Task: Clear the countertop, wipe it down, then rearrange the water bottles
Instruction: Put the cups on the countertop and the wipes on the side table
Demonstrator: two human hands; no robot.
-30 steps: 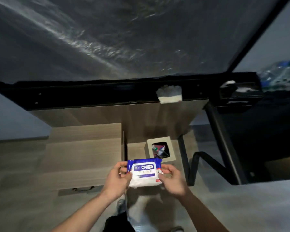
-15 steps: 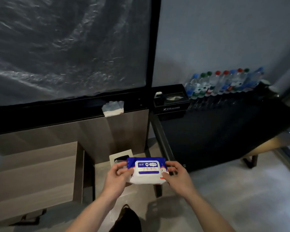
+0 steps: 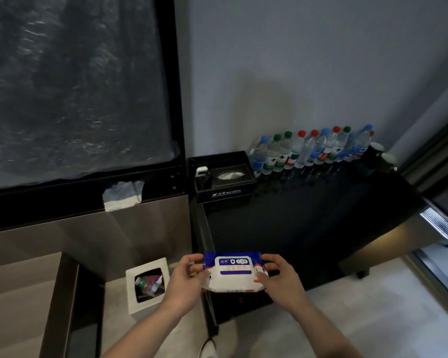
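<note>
Both hands on the wipes pack [image 3: 233, 274], held in the air over the near-left corner of the black worktop [image 3: 308, 223]; left hand [image 3: 185, 281] grip clamped on the pack's left end, right hand [image 3: 282, 280] grip clamped on its right end; step in hand looks like opening it: steady with the left, peel the top flap, pull one wipe; water bottles [image 3: 311, 149] in a row along the far edge, roughly eleven, overlap makes it uncertain; one tissue box [image 3: 224, 177] at the far-left corner; one bin [image 3: 148, 284] on the floor.
</note>
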